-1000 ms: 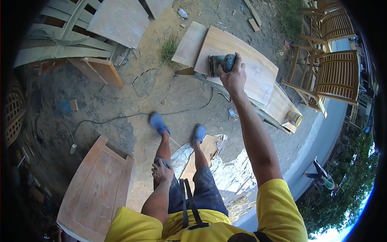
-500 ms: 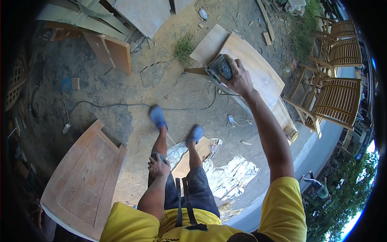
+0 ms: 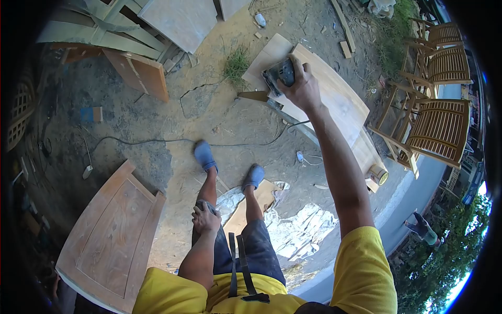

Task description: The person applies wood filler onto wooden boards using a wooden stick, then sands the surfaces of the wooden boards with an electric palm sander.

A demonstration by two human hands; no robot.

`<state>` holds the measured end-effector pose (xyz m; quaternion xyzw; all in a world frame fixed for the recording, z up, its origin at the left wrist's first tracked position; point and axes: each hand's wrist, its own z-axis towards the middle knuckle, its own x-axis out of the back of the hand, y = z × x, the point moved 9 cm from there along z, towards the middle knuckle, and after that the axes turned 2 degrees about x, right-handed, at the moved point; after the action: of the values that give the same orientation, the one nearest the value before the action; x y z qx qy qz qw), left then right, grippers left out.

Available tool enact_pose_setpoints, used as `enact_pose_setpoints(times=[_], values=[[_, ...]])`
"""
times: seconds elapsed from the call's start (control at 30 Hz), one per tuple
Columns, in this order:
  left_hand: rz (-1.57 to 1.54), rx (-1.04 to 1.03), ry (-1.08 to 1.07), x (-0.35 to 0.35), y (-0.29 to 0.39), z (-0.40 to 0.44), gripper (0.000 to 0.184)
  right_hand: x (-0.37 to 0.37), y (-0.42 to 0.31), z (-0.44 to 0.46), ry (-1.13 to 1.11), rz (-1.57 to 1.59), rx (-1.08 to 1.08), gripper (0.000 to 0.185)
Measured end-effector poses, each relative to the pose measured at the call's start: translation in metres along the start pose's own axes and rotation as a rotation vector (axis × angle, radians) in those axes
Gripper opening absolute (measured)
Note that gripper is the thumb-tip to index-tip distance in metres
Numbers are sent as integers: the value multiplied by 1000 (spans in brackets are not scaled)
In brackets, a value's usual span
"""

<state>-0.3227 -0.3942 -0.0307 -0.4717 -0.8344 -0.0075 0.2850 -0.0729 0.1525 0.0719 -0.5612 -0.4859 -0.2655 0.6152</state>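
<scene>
My right hand (image 3: 303, 91) grips a dark, dusty electric sander (image 3: 278, 77) at the far left corner of a pale wooden panel (image 3: 334, 94). The sander overlaps the corner and a flat pale board (image 3: 269, 55); I cannot tell whether its pad touches the wood. A dark cord (image 3: 298, 124) shows at the panel's near edge. My left hand (image 3: 206, 219) is closed at my left knee, its fingers bent round a small dark grey thing I cannot make out.
A framed wooden panel (image 3: 112, 230) stands at the lower left. Slatted wooden chairs (image 3: 439, 128) line the right side. A cable (image 3: 167, 140) runs across the dirt ground beyond my feet. A tin (image 3: 377, 174) sits at the bench's near right end. A person (image 3: 426, 230) is far off right.
My right hand has moved the sander a little away from me and left, turning it at the panel's corner. My left hand stays at my knee. The distant person has shifted.
</scene>
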Motion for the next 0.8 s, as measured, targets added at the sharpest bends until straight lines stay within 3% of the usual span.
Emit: enact_pose_setpoints(times=[0.1,0.23,0.5,0.67,0.8], values=[[-4,-13,3,7,5,-1,81,-8,0,-35,78,72,-138,86],[10,-28,2,3,6,2,79,10,53,-73,236,55,-353,87],[72,-59,52,-1,6,-3,73,77,228,-209,512,-111,-696,87],[98,-68,70,-8,3,-4,71,98,312,-274,440,-148,-1128,92],[81,-84,46,0,7,-2,72,80,280,-240,481,-126,-952,90]])
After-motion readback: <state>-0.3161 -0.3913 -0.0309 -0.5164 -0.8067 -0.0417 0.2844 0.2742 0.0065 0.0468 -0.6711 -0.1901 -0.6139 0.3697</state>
